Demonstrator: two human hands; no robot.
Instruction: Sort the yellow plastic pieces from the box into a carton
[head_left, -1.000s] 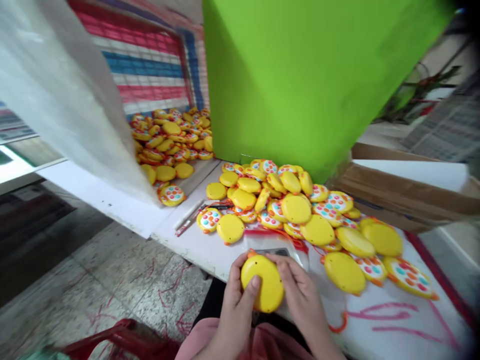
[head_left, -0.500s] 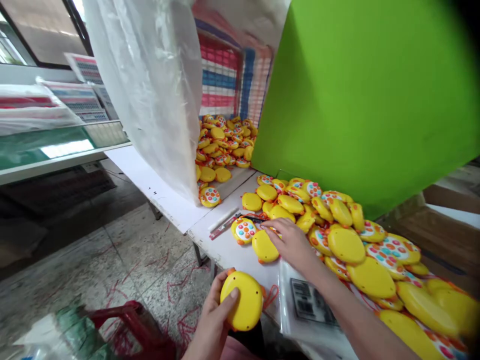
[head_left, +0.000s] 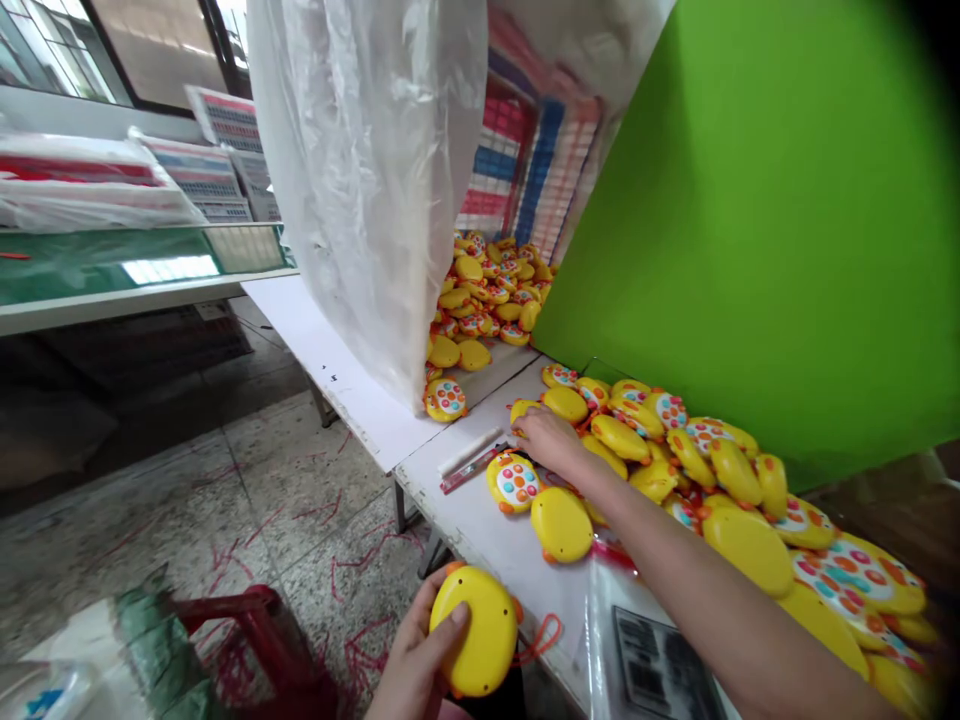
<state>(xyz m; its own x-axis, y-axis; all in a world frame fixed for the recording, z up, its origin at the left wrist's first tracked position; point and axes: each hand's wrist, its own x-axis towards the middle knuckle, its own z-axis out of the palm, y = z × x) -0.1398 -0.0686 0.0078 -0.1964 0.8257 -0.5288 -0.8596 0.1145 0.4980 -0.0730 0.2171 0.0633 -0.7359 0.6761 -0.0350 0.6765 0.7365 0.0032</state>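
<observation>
At the bottom centre my left hand (head_left: 429, 640) grips a yellow toy (head_left: 480, 632), its plain back with small holes facing up and a red cord loop (head_left: 541, 640) hanging at its right. My right hand (head_left: 541, 436) reaches across the table, its fingers over a yellow toy (head_left: 523, 408) at the left end of the heap; whether they grip it is hard to see. Below that hand lie a toy with coloured dots (head_left: 516, 482) and one turned back up (head_left: 562, 525). A red cutter (head_left: 471, 470) and a white stick (head_left: 470, 451) lie to the left.
A heap of yellow toys (head_left: 750, 545) spreads along the right, beneath a green board (head_left: 765, 230). More toys (head_left: 491, 290) lie behind a hanging plastic sheet (head_left: 375, 180). Clear plastic bags (head_left: 660, 650) lie under my right forearm. A red stool (head_left: 262, 640) stands at lower left.
My right hand has moved farther out, from beside the dotted toy to the toy at the heap's left end. The view has shifted. My left hand still holds its toy.
</observation>
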